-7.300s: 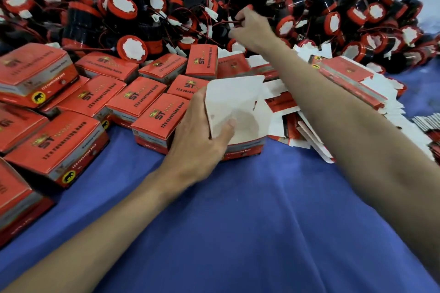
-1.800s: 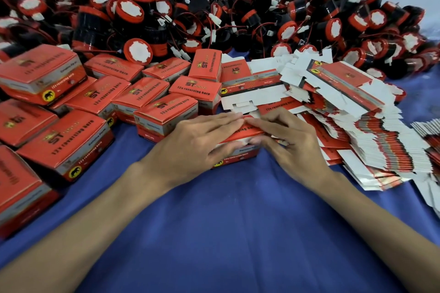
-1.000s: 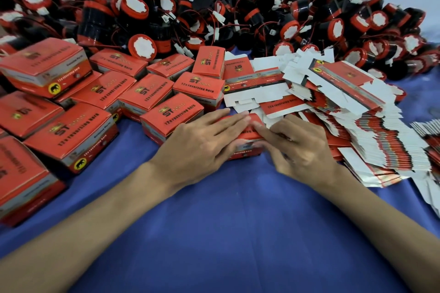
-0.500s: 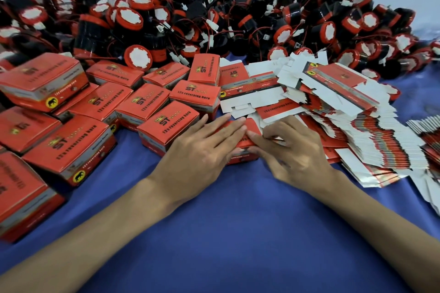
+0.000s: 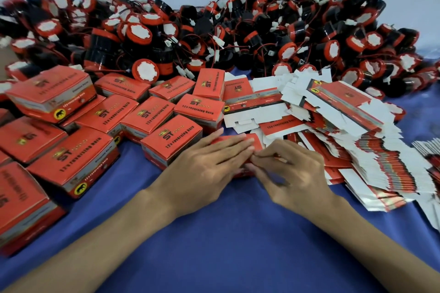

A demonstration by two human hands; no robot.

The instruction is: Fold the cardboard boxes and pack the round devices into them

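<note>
View from a head camera, looking down at a table (image 5: 238,240) covered in blue cloth. Two bare forearms reach in from the bottom edge and meet at the centre over one small red cardboard box (image 5: 253,141). The box sits on the cloth directly under the fingertips of both hands, and only a strip of its red top and a sliver of its near edge are visible.

The left hand (image 5: 207,162) lies flat on the lid with its fingers straight and together, pressing down and gripping nothing. The right hand (image 5: 294,173) comes in from the right. Its fingers are bent and, with the thumb, close on the box's right end, seemingly pinching the end flap. The flap itself is hidden behind the fingers.

As far as it shows, the box runs left to right, so its unfinished end faces the right hand, which is the nearer hand for tucking. The left hand serves as the hold-down. Any contents are hidden.

Closed boxes (image 5: 171,139) of the same red print crowd the left side, the nearest just beside the left hand. On the right, a slumped stack of flat cardboard blanks (image 5: 357,131) fans toward the table edge, almost touching the right hand. Across the back, well apart from both hands, lies a deep heap of round devices (image 5: 140,32), black and red with white faces and loose wires.

The closing of this box looks nearly done, with many devices yet to be packed.
</note>
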